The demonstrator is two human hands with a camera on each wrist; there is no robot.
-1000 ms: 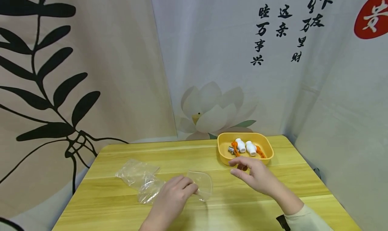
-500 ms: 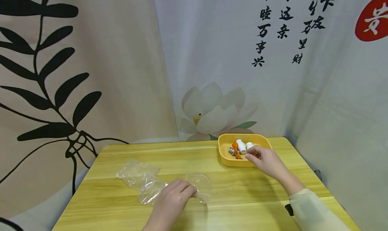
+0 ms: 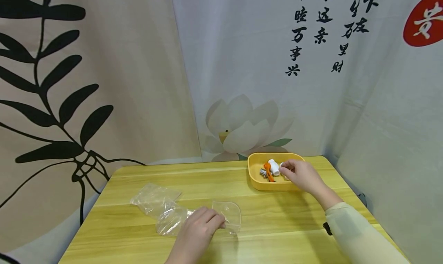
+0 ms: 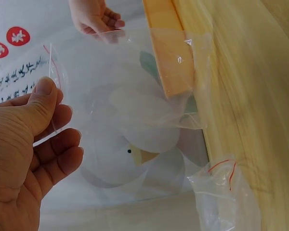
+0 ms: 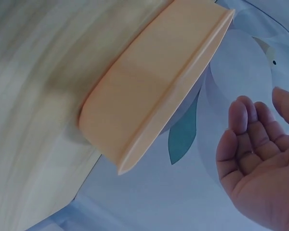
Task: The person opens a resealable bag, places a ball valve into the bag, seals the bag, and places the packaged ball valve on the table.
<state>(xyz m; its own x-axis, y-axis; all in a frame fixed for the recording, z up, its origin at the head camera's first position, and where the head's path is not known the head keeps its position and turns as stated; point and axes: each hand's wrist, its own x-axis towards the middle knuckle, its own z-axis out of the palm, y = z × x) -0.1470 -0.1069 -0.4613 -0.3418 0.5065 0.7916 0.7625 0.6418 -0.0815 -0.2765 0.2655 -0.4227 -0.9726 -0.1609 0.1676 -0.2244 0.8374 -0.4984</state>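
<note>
My left hand [image 3: 199,233] pinches a clear zip bag [image 3: 230,214] between thumb and fingers just above the table. In the left wrist view the thumb [image 4: 44,94] presses the bag's mouth, and the clear film [image 4: 135,82] spreads away from it. Over the right part of a yellow tray [image 3: 270,186] is my right hand [image 3: 304,175]. Its fingers curl loosely around nothing in the right wrist view. Inside the tray lie a small white bottle-shaped piece [image 3: 273,167], an orange part [image 3: 268,173] and a small metal piece [image 3: 263,173]. A second white piece is mostly hidden behind the right fingers.
More clear plastic bags [image 3: 152,196] lie on the wooden table [image 3: 131,241], left of my left hand. The tray stands near the table's back edge. Behind it hangs a printed cloth [image 3: 242,56] with a flower and writing.
My right hand has moved from in front of the tray to over its right part, covering the second white piece. The left hand stays almost still with the zip bag.
</note>
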